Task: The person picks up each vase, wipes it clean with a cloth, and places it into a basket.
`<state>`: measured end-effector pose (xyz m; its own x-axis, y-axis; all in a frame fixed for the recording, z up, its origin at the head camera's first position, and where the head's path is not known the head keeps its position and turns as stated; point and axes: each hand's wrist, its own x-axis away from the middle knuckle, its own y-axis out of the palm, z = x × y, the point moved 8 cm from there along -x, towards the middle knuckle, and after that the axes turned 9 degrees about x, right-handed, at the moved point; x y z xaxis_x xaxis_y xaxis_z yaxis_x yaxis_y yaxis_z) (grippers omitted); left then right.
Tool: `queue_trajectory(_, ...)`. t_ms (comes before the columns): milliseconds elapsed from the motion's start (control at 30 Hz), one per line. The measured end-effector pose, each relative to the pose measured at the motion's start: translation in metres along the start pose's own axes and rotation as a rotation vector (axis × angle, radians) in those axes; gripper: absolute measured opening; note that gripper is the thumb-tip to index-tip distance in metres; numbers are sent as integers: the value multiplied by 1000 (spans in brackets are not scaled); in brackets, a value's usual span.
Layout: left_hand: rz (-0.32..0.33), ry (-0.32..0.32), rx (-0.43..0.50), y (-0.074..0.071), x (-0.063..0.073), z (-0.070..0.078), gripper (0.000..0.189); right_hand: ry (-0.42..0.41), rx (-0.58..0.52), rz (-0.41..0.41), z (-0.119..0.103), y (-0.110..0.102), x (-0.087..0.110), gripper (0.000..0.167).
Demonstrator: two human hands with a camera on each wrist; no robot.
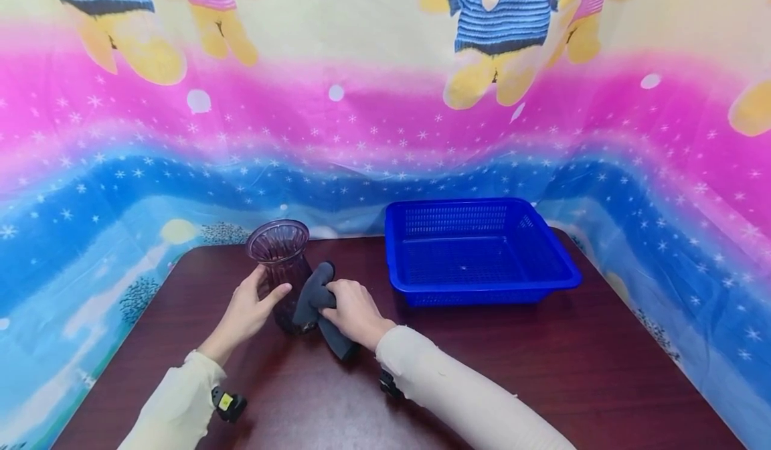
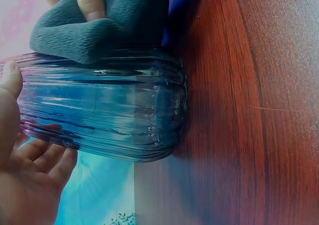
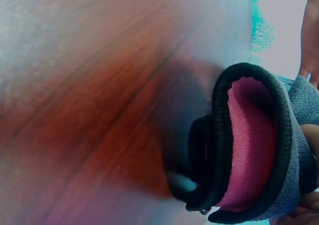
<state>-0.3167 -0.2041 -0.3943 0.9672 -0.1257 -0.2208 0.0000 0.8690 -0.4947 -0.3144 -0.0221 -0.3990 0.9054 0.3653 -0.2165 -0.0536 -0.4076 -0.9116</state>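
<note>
A ribbed, purple-tinted glass vase [image 1: 280, 252] with a flared rim stands upright on the table, left of centre. My left hand [image 1: 245, 309] grips its left side, thumb in front and fingers behind; in the left wrist view the fingers [image 2: 47, 158] curl round the glass. A folded dark grey cloth [image 1: 313, 296] lies against the vase's right side, pinched between the thumb and fingers of my right hand [image 1: 358, 313]. One end of it hangs toward the tabletop. The right wrist view shows the cloth's black-edged fold with a pink inner face [image 3: 251, 145].
A blue plastic basket [image 1: 482, 289] with perforated walls sits at the back right of the dark red wooden table [image 1: 482, 363]. Behind the table hangs a printed backdrop [image 1: 337, 128] with bears and snowflakes. Each sleeve carries a small black wrist camera [image 1: 229, 404].
</note>
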Motion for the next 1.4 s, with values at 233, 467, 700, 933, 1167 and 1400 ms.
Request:
queue_trajectory(233,5,0,2,-1,0,1,70,14,30,-49,5,10,3,32)
queue_trajectory(467,5,-6,-4,-1,0,0,72,17,37,-72,9,19,6,30)
queue_trajectory(700,-2,-12,-1,-1,0,0,73,39,41,-112,13,28,8,26)
queue_trajectory(933,-10,-11,4,-1,0,0,72,52,48,-144,16,34,8,27)
queue_trajectory(1167,-5,-2,9,-1,0,1,71,40,39,-136,15,32,7,24)
queue_trajectory(1400,3,-1,8,-1,-1,-1,71,13,22,-99,12,25,5,21)
